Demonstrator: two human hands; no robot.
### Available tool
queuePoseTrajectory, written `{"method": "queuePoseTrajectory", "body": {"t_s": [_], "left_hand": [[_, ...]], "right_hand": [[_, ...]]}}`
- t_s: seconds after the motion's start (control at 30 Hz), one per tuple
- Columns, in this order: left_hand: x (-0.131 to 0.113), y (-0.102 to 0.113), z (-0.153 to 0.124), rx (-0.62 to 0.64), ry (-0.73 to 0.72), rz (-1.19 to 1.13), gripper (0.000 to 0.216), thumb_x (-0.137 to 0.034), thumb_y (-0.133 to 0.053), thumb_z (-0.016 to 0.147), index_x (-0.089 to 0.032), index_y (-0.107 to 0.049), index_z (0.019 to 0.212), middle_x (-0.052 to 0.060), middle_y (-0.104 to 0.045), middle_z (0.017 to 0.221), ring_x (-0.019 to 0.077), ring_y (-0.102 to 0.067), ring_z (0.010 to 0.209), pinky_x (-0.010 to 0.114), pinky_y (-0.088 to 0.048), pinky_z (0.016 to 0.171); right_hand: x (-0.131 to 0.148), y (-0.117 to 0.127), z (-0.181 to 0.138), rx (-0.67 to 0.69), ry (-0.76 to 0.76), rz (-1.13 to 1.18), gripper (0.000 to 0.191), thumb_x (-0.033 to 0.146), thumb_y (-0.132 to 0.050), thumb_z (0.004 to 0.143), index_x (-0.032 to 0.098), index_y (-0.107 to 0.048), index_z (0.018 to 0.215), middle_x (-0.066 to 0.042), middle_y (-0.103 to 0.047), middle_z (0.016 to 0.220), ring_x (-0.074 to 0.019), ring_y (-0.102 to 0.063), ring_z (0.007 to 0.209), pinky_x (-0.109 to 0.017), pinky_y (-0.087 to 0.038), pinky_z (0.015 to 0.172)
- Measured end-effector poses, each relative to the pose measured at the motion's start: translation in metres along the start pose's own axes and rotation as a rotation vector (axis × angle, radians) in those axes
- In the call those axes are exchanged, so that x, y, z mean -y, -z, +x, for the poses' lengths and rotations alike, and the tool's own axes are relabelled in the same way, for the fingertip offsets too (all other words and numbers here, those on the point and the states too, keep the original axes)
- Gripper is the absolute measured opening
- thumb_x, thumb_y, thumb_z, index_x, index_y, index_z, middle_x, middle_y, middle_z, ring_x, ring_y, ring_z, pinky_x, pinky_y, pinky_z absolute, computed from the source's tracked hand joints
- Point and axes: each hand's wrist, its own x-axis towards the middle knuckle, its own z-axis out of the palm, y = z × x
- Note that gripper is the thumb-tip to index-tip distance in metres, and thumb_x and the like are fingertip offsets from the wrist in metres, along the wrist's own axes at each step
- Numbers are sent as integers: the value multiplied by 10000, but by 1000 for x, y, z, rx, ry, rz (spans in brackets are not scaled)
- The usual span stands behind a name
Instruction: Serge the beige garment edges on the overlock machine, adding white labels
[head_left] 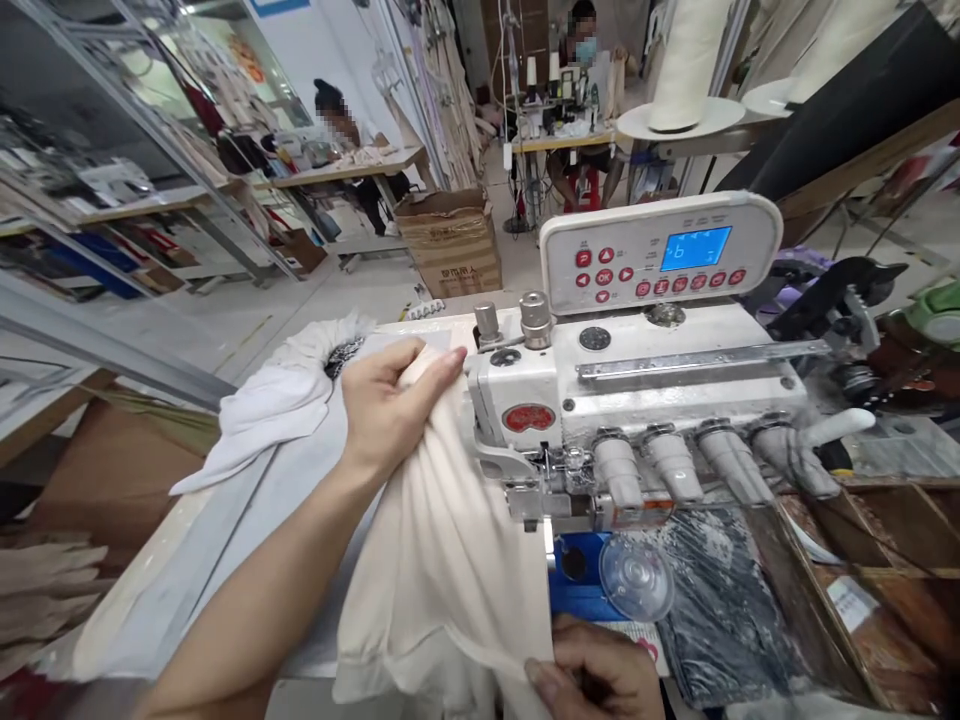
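A cream knit garment (pixel 442 540) hangs in folds between my two hands, in front of an overlock sewing machine (pixel 517 400). My left hand (pixel 394 405) is closed on its bunched upper end, close to the machine's head. Lower down, my right hand (pixel 600 670) pinches the garment's edge near the bottom of the view. The cloth's right edge runs just beside the presser area, and I cannot tell whether it lies under the foot. The machine's control panel (pixel 660 255) has a lit blue screen.
White cloth (pixel 274 400) is heaped on the table's left. A clear round dish (pixel 636 578) and a dark plastic-covered pad (pixel 720 610) lie right of my right hand. Wooden compartments (pixel 862 600) stand at far right. A cardboard box (pixel 450 240) is behind; two people sit at machines beyond.
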Motion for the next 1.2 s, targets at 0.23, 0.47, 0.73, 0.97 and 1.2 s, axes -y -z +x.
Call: {"method": "queuePoseTrajectory", "body": {"t_s": [0.23,0.47,0.73,0.97,1.2], "left_hand": [[27,-21,38,137,-205,316,354,-380,-521,945,-129,-655,736,-26,-534,671,102,-549,680,216,-409,688],[24,22,-63,20,-574,326,114,-204,-637,922,-204,-726,995,23,-694,913,164,-662,856,322,-529,940],[9,35,-143,384,-926,277,300,-141,-495,993,-151,-689,1222,65,-788,991,165,-730,1048,407,-427,1221],[-9,24,-135,394,-828,313,367,-100,-442,983,-96,-651,1285,107,-772,1005,189,-717,1075,458,-416,1225],[33,37,-159,356,-625,450,650,-366,-591,972,-258,-374,1575,212,-522,1519,390,-446,1474,631,-445,1129]], "right_hand": [[23,-13,34,-295,83,-26,305,231,-666,921,171,-699,624,38,-528,526,-99,-497,449,-184,-398,430],[28,-15,24,-389,372,-279,194,19,-668,852,162,-785,913,-154,-792,1109,-221,-795,853,-210,-642,760],[21,-14,11,-433,109,-55,147,166,-721,874,236,-847,847,-84,-825,884,-238,-805,761,-234,-660,727],[24,-14,21,-446,-4,46,139,214,-741,868,262,-854,804,-46,-815,783,-219,-775,656,-228,-644,647],[29,-14,15,-336,-48,-37,355,342,-714,889,194,-725,567,4,-652,542,-136,-609,467,-181,-512,458]]}}
